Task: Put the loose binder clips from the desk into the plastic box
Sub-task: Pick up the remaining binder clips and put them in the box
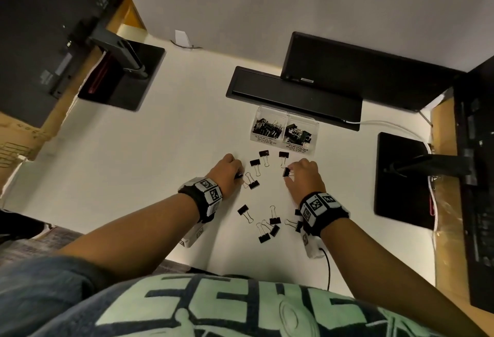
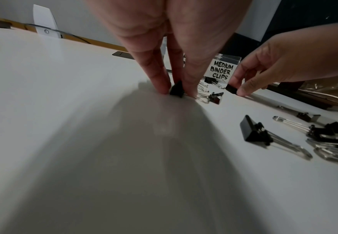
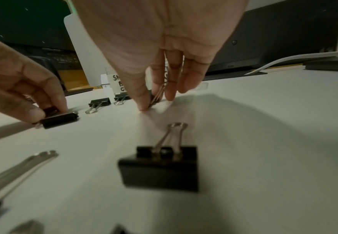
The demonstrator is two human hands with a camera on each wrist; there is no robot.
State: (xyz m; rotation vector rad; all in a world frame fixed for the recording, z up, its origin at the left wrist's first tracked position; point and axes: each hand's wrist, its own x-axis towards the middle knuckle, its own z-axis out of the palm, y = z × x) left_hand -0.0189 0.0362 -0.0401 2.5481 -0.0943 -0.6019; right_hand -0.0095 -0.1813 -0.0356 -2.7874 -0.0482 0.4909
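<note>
Black binder clips with silver handles lie scattered on the white desk [image 1: 133, 176]. My left hand [image 1: 239, 175] pinches one small clip [image 2: 176, 91] against the desk between thumb and fingers. My right hand [image 1: 287, 173] pinches another clip [image 1: 286, 172] by its black body, thumb and forefinger around it [image 3: 154, 98]. The clear plastic box [image 1: 284, 147] stands just beyond both hands, with two compartments labelled small and medium binder clips, both holding several clips. Loose clips lie between the hands [image 1: 255, 163] and nearer me [image 1: 274, 220].
A black cable tray [image 1: 294, 96] and a monitor [image 1: 361, 69] stand behind the box. Monitor bases sit at the far left [image 1: 128, 77] and right [image 1: 401, 176]. A white cable [image 1: 387, 124] runs at the right. One large clip [image 3: 160, 167] lies under my right wrist.
</note>
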